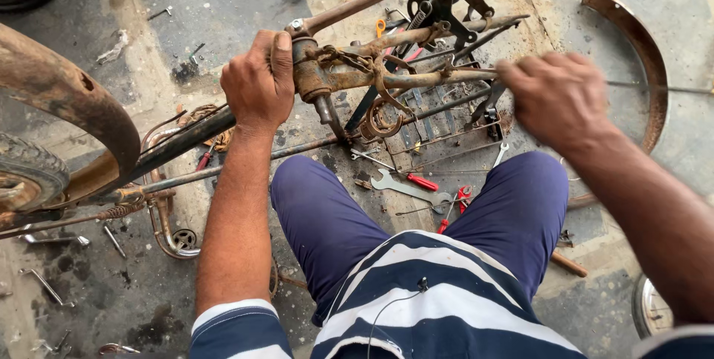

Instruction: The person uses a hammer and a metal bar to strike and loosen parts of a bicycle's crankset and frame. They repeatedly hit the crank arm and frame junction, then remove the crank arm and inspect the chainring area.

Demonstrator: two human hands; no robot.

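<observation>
Above striped shirt [446, 307], left hand [260, 80] grips rusty frame [349, 76]; right hand [558, 95] fisted on thin rod [654, 88].

The blurred right hand [558, 99] hides whatever it grips (wheel [26, 173] cut off left).

Soft even daylight, faint shadows, no glare, right hand [558, 99] motion-blurred, slight wide-angle stretch at edges
</observation>
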